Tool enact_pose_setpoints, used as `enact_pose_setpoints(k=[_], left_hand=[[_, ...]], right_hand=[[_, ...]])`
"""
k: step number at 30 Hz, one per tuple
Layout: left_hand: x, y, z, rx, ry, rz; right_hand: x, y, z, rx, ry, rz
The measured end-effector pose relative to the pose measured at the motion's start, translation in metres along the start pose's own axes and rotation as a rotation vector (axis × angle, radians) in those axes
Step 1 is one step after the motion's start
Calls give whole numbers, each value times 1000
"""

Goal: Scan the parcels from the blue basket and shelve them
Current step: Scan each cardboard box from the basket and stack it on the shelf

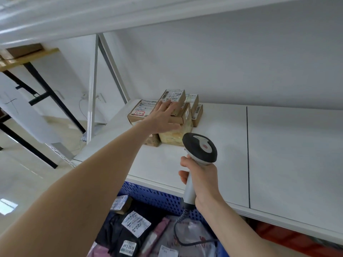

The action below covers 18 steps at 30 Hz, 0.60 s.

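Basket [163, 197] at 6 o'clock holds more parcels [136, 223]. Your right hand [202, 180] grips the scanner [201, 147]. Left hand [161, 117], fingers flat, touches the top box [174, 98] at 12 o'clock on the shelf [222, 136]. Square it on the stack, label facing out.

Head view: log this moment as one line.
left hand: touches top box on shelf | right hand: grips scanner | blue basket: parcels inside | step: shelving
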<state>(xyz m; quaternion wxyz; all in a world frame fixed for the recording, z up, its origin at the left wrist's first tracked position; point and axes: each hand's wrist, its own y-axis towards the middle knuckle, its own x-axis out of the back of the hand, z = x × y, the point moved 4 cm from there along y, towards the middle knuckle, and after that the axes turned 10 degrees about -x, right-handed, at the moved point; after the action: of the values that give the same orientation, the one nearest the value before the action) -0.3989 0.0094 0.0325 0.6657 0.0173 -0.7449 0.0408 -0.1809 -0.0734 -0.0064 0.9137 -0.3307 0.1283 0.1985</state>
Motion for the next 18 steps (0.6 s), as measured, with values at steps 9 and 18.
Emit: enact_pose_setpoints(k=[9, 18], left_hand=[[1, -16, -4, 4, 41, -128], [-37, -135, -7, 75, -97, -212]], right_hand=[[0, 1, 0, -21, -8, 1], [-7, -9, -29, -71, -153, 33]])
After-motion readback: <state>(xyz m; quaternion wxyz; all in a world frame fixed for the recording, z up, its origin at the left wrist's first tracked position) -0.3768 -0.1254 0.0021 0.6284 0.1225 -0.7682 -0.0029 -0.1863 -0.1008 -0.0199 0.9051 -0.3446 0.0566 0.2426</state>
